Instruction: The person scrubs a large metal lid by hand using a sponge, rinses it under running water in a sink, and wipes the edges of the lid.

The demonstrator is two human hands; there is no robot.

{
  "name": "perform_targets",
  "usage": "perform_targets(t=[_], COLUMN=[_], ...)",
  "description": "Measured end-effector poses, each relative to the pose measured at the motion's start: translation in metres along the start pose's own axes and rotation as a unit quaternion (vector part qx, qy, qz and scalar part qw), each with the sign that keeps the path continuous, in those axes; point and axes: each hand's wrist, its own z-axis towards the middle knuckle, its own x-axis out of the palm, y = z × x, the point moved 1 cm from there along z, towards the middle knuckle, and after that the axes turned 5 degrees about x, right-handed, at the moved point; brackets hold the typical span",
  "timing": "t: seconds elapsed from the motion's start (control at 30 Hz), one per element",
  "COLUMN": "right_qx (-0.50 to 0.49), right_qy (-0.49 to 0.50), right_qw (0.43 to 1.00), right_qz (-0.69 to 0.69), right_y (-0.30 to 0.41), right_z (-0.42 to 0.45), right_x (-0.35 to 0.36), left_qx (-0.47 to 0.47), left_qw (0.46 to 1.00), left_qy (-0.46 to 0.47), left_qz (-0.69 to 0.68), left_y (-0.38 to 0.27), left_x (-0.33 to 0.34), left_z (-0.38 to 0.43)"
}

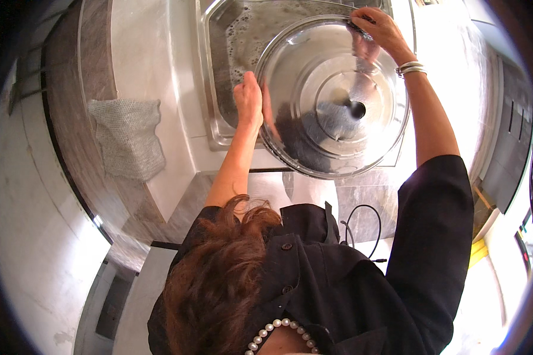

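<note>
A large round polished metal lid [302,128] with a black knob [356,110] is tilted over the right part of a stainless steel sink [209,111]. My left hand [248,100] grips the lid's left rim, fingers out of sight behind the edge. At the upper right rim, my right hand [377,33] presses a small dark pad, apparently a scourer [359,29], against the metal. Its fingers hide most of the pad. Murky, sudsy water [244,40] with bubbles lies in the basin. The lid reflects both hands.
A grey mesh cloth [131,140] drapes over the ledge left of the sink. Bright white worktop [444,57] runs along the right. Below the sink front, a black cable [377,230] loops beside my body. A yellow item [478,253] shows at lower right.
</note>
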Motion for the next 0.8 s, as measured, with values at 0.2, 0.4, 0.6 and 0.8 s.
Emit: perform_targets(t=[0.2,0.4,0.6,0.8], right_qx=[-0.135,-0.093,-0.369,-0.23], right_qy=[-0.057,-0.057,-0.008,0.105], right_qw=[0.988,0.994,0.928,0.968], right_qz=[-0.041,-0.031,0.041,0.001], right_y=[0.023,0.035,0.12,0.109], right_z=[-0.018,-0.014,-0.002,0.004], right_x=[0.014,-0.008,0.037,0.053], left_qx=[0.005,0.003,-0.018,0.042], left_qw=[0.999,0.998,0.998,0.994], left_qy=[-0.006,0.007,-0.004,0.005], left_qz=[0.035,0.059,0.067,0.096], left_y=[0.009,-0.011,-0.021,-0.011], left_x=[-0.006,0.005,0.011,0.009], left_z=[0.006,-0.006,-0.009,-0.006])
